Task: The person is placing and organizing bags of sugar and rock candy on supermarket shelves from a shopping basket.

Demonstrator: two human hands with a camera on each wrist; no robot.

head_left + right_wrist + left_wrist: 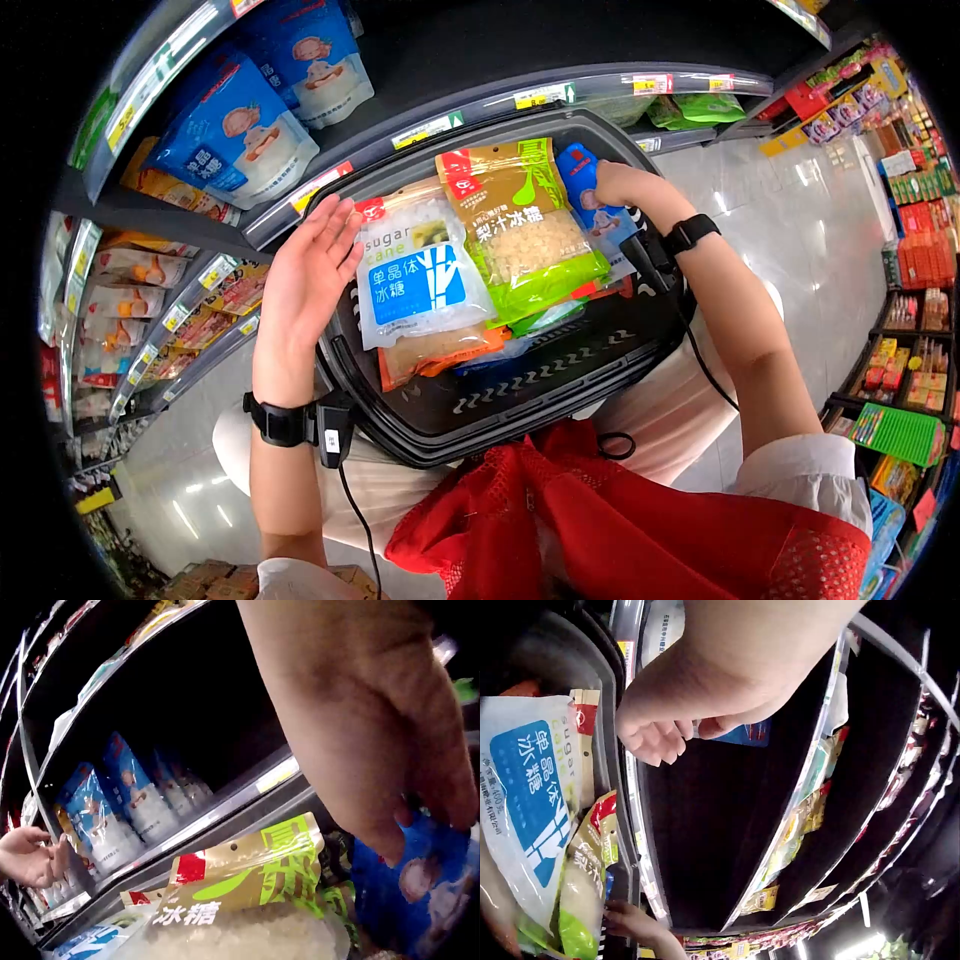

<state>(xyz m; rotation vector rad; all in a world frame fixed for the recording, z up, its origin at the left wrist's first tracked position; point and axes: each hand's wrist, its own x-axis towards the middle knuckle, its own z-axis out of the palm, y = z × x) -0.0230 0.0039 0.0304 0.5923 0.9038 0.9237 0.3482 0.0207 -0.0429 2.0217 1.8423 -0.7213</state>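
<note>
At the basket's right end, my right hand [628, 187] grips the top of a blue bag of rock sugar [590, 190]. The right wrist view shows the fingers curled over the upper edge of that blue bag [417, 889]. My left hand [312, 265] hovers by the basket's left rim with its fingers loose and holds nothing. Beside it lies a white-and-blue bag of sugar cane rock sugar [420, 270]. A gold-and-green bag of pear rock sugar [520, 230] leans between the two. Below them an orange-edged bag [440, 352] is partly hidden.
The black basket [385, 430] stands at the person's knees, close against a shelf edge [430, 128] with price tags. More blue bags [240, 130] stand on that shelf at the left. Lower shelves with packets [135, 300] run along the left, and racks of goods [915, 260] fill the right.
</note>
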